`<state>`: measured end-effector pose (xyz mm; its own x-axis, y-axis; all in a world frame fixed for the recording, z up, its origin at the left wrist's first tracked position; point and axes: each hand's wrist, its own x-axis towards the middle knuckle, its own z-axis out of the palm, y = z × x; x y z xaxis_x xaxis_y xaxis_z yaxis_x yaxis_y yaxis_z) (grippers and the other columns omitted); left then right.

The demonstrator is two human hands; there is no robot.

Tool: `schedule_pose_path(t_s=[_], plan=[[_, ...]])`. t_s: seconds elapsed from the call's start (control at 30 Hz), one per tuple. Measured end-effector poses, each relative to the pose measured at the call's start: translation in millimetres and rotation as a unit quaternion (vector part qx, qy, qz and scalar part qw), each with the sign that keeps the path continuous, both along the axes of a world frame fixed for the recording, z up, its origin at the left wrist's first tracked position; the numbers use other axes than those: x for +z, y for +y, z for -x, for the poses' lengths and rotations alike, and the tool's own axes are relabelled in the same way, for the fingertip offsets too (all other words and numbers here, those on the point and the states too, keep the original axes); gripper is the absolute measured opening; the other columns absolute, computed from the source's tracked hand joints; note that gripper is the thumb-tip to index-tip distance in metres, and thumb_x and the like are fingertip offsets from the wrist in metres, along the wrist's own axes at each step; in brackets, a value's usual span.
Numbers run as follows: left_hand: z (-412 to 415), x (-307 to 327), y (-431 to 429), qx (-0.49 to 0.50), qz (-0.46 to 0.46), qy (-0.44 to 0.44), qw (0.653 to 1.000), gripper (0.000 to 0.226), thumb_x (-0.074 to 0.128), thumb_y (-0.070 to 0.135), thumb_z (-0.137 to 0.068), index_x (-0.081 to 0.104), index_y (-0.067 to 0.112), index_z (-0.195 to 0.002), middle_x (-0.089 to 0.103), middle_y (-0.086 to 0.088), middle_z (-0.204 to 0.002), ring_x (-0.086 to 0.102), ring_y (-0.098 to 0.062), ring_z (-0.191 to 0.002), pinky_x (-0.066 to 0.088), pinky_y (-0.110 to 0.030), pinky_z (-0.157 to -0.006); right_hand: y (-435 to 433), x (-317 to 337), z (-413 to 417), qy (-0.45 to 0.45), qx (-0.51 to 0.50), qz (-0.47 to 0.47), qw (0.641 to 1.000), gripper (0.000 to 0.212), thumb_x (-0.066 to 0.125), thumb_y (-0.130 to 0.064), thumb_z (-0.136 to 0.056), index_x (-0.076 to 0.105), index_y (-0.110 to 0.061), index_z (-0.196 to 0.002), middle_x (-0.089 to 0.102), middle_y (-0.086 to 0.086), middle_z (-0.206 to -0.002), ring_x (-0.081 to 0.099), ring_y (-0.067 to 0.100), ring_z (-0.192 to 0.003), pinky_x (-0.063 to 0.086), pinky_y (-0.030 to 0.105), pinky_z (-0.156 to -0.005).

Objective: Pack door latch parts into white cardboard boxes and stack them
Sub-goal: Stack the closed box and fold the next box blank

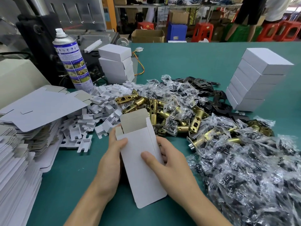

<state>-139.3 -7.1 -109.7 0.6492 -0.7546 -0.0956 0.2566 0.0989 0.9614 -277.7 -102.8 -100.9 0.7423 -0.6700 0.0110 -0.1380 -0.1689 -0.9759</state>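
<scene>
Hiding behind box: fingers of left hand, partly right hand.

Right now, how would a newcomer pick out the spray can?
Go to the far left of the green table, by the black machine. Between the flat carton blanks and the shorter stack of white boxes stands the spray can: the only upright cylinder, with a blue picture label.

Both hands grip one white carton over green mat: left hand, right hand. Brass latches heaped just beyond.
</scene>
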Motion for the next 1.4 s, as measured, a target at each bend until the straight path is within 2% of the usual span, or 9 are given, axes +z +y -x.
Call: schedule_pose_path(t_s=[0.13, 0.4, 0.57, 0.73, 0.87, 1.0, 1.1, 1.3, 1.4], plan=[[-1, 3, 3, 0.002, -0.007, 0.033, 0.999, 0.051, 0.054, 0.046, -0.095, 0.059, 0.026, -0.143, 0.074, -0.005, -0.129, 0.069, -0.023, -0.122, 0.050, -0.050, -0.106, -5, 2, -1, -0.026, 0.014, -0.077, 0.997, 0.024, 0.065, -0.030, -0.097, 0.068, -0.033, -0.121, 0.078, -0.008, -0.112, 0.075, 0.013, -0.102, 0.061, 0.041, -0.089], [5, 13, 8, -0.059, -0.016, 0.060, 0.996, 0.044, 0.067, 0.058, -0.089, 0.080, 0.026, -0.117, 0.076, -0.009, -0.124, 0.074, -0.024, -0.114, 0.062, -0.031, -0.083, -13, 2, 1, -0.054, -0.011, -0.195, 0.979, 0.026, 0.051, -0.017, -0.108, 0.073, -0.027, -0.117, 0.079, 0.001, -0.108, 0.075, 0.022, -0.102, 0.059, 0.037, -0.090], [2, 18, 3, -0.095, -0.008, 0.037, 0.995, 0.056, 0.055, 0.054, -0.088, 0.078, 0.016, -0.122, 0.069, -0.016, -0.137, 0.063, -0.031, -0.131, 0.059, -0.034, -0.094, -21, 1, 2, -0.107, -0.056, -0.273, 0.955, 0.028, 0.049, -0.016, -0.109, 0.074, -0.025, -0.117, 0.078, 0.004, -0.115, 0.073, 0.022, -0.104, 0.056, 0.045, -0.095], [7, 17, 6, -0.110, -0.044, -0.006, 0.993, 0.088, 0.077, 0.083, -0.065, 0.074, 0.022, -0.129, 0.073, -0.004, -0.132, 0.069, -0.025, -0.125, 0.055, -0.043, -0.104, -18, -2, 1, -0.104, -0.076, -0.229, 0.965, 0.029, 0.050, -0.020, -0.109, 0.063, -0.043, -0.122, 0.079, 0.000, -0.103, 0.075, 0.015, -0.090, 0.059, 0.039, -0.078], [6, 20, 4, -0.118, -0.018, 0.022, 0.993, 0.092, 0.089, 0.074, -0.057, 0.070, 0.025, -0.133, 0.071, -0.004, -0.137, 0.067, -0.024, -0.128, 0.052, -0.045, -0.110, -15, -1, 0, -0.108, -0.049, -0.183, 0.976, 0.025, 0.060, -0.042, -0.098, 0.059, -0.047, -0.123, 0.079, -0.007, -0.105, 0.075, 0.007, -0.092, 0.057, 0.023, -0.066], [2, 22, 7, -0.120, 0.010, 0.060, 0.991, 0.089, 0.098, 0.061, -0.052, 0.073, 0.025, -0.129, 0.069, -0.010, -0.138, 0.067, -0.029, -0.127, 0.053, -0.039, -0.107, -13, -1, -1, -0.116, 0.000, -0.158, 0.981, 0.063, 0.075, -0.060, -0.077, 0.049, -0.046, -0.133, 0.076, -0.006, -0.119, 0.075, 0.016, -0.105, 0.061, 0.038, -0.084], [-2, 20, 7, -0.097, 0.023, 0.066, 0.993, 0.100, 0.101, 0.056, -0.050, 0.067, 0.017, -0.135, 0.070, -0.014, -0.136, 0.068, -0.029, -0.125, 0.055, -0.041, -0.106, -11, 0, -1, -0.121, 0.018, -0.156, 0.980, 0.055, 0.074, -0.051, -0.084, 0.049, -0.044, -0.133, 0.076, -0.003, -0.120, 0.075, 0.020, -0.106, 0.063, 0.044, -0.086], [-4, 19, 3, -0.057, -0.005, 0.030, 0.998, 0.052, 0.095, 0.036, -0.064, 0.080, 0.030, -0.113, 0.077, -0.009, -0.124, 0.075, -0.023, -0.112, 0.060, -0.024, -0.085, -6, 4, 0, -0.120, 0.041, -0.195, 0.973, 0.018, 0.061, -0.034, -0.103, 0.061, -0.042, -0.119, 0.077, 0.004, -0.110, 0.076, 0.029, -0.098, 0.063, 0.051, -0.084], [-4, 16, 2, -0.021, -0.020, 0.020, 0.999, 0.039, 0.088, 0.036, -0.070, 0.082, 0.031, -0.108, 0.079, -0.008, -0.118, 0.077, -0.021, -0.106, 0.060, -0.021, -0.081, -5, 3, -1, -0.114, 0.027, -0.196, 0.974, 0.024, 0.051, -0.022, -0.109, 0.064, -0.040, -0.120, 0.076, 0.001, -0.116, 0.074, 0.029, -0.104, 0.059, 0.058, -0.090]])
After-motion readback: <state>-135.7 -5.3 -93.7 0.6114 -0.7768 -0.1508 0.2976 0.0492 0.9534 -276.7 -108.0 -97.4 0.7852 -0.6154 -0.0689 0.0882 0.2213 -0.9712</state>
